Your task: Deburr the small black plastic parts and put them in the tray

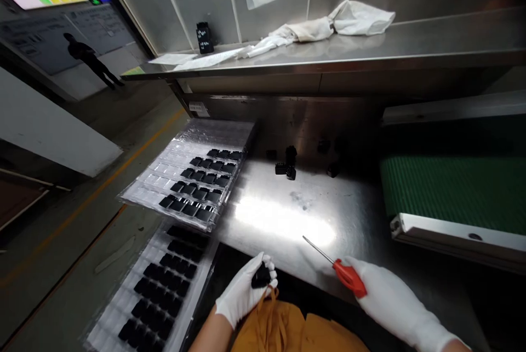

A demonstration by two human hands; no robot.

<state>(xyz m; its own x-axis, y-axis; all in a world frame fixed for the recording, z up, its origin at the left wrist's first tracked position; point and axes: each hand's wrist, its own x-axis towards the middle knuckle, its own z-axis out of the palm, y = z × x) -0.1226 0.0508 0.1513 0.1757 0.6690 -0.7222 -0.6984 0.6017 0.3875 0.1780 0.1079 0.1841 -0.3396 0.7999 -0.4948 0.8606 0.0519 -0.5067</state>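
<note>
My left hand (243, 293), in a white glove, is closed around a small black plastic part (261, 275) just off the front edge of the metal table. My right hand (382, 292), gloved in white too, grips a screwdriver (348, 277) by its red handle. The screwdriver's thin shaft points up and left over the bright tabletop, its tip apart from the black part. Further back on the table lies a small cluster of black parts (287, 166), with a few more dark pieces (332, 169) to its right.
On the left, a clear plastic tray (164, 163) holds rows of black parts; a second filled tray (110, 311) sits lower. A green conveyor belt (447, 188) stands at the right. White cloth (304, 32) lies on the raised metal shelf (431, 40). A person (88, 56) stands far left.
</note>
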